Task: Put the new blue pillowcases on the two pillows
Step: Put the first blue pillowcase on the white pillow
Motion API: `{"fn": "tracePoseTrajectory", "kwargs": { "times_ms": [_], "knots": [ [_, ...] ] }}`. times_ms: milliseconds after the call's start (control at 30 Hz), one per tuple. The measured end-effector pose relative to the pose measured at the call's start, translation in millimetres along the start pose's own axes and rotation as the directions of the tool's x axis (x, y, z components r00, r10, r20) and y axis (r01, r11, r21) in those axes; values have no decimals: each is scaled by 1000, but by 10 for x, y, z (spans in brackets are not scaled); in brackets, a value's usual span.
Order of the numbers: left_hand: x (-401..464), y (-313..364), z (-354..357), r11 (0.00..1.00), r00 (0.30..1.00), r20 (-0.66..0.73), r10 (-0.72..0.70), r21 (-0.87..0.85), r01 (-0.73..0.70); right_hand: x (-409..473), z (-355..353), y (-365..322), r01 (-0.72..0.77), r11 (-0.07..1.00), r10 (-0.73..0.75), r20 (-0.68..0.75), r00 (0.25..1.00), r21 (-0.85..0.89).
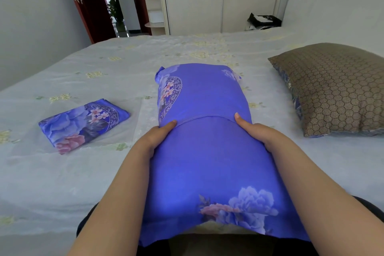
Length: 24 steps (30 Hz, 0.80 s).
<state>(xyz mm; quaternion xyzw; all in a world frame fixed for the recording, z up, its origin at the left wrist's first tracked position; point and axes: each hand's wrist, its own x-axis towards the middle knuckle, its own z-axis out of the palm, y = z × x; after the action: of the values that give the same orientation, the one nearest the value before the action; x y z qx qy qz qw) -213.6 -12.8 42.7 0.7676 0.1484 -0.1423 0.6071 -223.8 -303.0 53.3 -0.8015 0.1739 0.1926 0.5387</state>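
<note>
A pillow wrapped in a blue floral pillowcase (203, 151) lies lengthwise in front of me on the bed, its near open end hanging over my lap. My left hand (154, 138) grips its left side, thumb on top. My right hand (256, 131) grips its right side the same way, near a seam across the cloth. A second blue floral pillowcase (83, 124) lies folded on the bed to the left. The other pillow (336, 89), in a brown honeycomb cover, rests at the right.
The bed (104, 172) has a pale sheet with faint yellow-green print. Beyond its far edge stand a white wardrobe (207, 6), shelves and a dark red door (89, 2). A black bag (264, 21) sits at the far right corner.
</note>
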Motion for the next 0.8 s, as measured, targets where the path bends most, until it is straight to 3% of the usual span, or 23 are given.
{"fn": "tracePoseTrajectory", "kwargs": {
  "times_ms": [134,267,334,467,568,701,801],
  "knots": [
    [-96,8,-11,933,988,130,85,-359,-33,-92,101,-282,46,935,-104,149,983,353],
    [-119,-10,-96,788,967,152,205,-612,-71,-306,242,-938,229,893,-306,151,940,387],
    [-113,5,-164,751,968,120,221,-654,-91,-444,346,-1386,394,881,-425,71,902,263],
    [-60,178,-276,906,989,-39,142,-397,-146,-510,702,-2222,648,723,-684,-116,720,-239],
    [0,393,-434,915,979,-80,187,-347,-203,-463,1075,-2676,521,454,-833,-136,537,-723],
    [121,517,-720,848,972,-144,185,-478,-232,-317,1471,-3243,331,195,-955,-102,278,-923],
    [249,433,-944,832,962,-212,170,-493,-255,40,1831,-3548,212,90,-959,-27,281,-973]
  ]
}}
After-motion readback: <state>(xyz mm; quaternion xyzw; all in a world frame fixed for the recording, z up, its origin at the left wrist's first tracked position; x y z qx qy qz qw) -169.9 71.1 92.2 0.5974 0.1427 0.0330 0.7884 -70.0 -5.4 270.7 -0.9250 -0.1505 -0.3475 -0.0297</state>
